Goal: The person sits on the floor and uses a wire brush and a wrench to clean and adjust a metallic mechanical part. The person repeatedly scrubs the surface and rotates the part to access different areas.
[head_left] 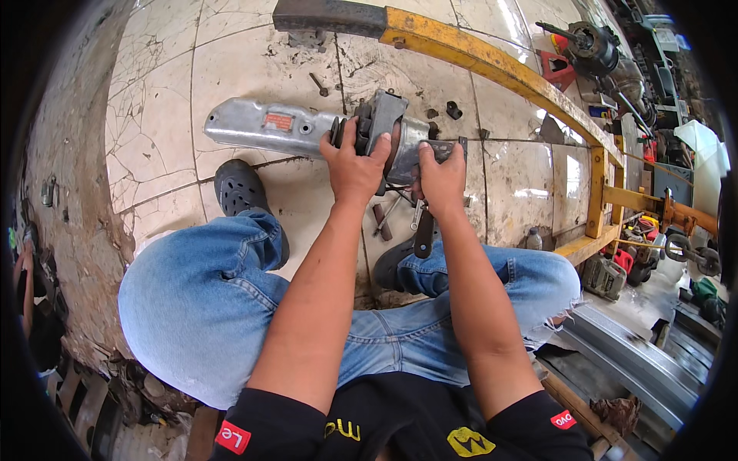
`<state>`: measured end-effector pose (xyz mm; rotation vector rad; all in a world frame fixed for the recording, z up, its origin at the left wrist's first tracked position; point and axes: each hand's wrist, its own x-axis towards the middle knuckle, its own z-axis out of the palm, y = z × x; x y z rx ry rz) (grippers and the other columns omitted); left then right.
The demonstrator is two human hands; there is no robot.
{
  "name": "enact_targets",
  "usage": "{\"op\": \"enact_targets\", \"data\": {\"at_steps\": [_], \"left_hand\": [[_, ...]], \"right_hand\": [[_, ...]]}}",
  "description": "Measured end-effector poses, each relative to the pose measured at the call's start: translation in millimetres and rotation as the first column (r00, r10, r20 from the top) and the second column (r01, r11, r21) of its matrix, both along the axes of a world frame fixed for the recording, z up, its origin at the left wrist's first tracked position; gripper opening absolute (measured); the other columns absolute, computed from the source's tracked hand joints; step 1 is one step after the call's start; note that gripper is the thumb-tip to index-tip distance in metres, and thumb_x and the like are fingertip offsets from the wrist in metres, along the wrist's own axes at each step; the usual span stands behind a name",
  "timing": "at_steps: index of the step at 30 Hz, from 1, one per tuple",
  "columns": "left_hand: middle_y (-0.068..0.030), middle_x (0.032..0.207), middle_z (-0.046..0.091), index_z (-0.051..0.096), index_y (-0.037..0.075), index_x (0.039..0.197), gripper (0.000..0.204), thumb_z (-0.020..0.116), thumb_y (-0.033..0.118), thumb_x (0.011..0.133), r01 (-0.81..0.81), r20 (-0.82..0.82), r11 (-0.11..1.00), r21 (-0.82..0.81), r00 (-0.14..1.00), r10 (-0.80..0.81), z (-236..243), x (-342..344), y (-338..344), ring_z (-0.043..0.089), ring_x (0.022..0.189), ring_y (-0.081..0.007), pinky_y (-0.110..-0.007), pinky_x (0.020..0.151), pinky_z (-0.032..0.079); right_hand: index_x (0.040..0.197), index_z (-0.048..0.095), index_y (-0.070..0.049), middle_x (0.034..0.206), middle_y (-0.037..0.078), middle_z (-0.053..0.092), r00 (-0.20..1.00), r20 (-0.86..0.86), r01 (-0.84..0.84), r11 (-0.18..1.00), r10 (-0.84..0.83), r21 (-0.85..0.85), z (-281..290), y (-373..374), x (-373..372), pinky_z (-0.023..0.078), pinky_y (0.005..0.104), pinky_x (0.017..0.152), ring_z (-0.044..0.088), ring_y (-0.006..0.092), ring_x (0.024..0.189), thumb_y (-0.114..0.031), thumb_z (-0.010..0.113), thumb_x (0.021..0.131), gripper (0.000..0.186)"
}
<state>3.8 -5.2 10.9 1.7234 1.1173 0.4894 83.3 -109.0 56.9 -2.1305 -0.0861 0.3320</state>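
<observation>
A long silver metal assembly (265, 123) with a red label lies crosswise above the tiled floor between my feet. My left hand (352, 161) grips its dark grey bracket section (388, 111), fingers over the blocky parts. My right hand (442, 177) grips a dark metal plate (450, 150) at the assembly's right end, thumb on top. A black-handled tool (423, 234) shows just below my right hand; whether I hold it is hidden. Loose tools and a brown bar (380, 219) lie under the assembly. A bolt (319, 84) and small dark parts (453, 109) lie beyond it.
A yellow steel frame (492, 61) arches across the back and down the right. A red jack stand (557, 69), machinery, containers and steel channels (630, 353) crowd the right side. At the far left edge, another person's arm (28, 276) shows near a strip of rough concrete.
</observation>
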Motion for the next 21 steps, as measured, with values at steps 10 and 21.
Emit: {"op": "enact_targets", "data": {"at_steps": [10,21], "left_hand": [[-0.0327,0.14,0.035,0.055,0.01,0.137,0.073,0.072,0.053,0.082,0.002,0.033,1.0,-0.015,0.999,-0.002,0,-1,2,0.048,0.123,-0.0439,-0.043,0.105,0.042],[-0.0331,0.141,0.034,0.056,0.011,0.137,0.073,0.072,0.055,0.081,-0.014,0.015,1.0,0.012,1.0,0.013,-6,-1,2,0.05,0.121,-0.0447,-0.044,0.105,0.043]], "right_hand": [[0.098,0.045,-0.002,0.065,0.009,0.057,0.987,-0.156,-0.038,0.998,0.047,0.058,20,3,-8,0.036,0.0299,0.03,0.051,0.0152,0.038,-0.019,0.066,0.094,0.027],[0.104,0.052,0.003,0.075,0.017,0.066,0.976,-0.207,-0.062,0.998,0.06,-0.001,21,1,-7,0.051,0.0373,0.048,0.065,0.0245,0.058,-0.024,0.068,0.091,0.034]]}}
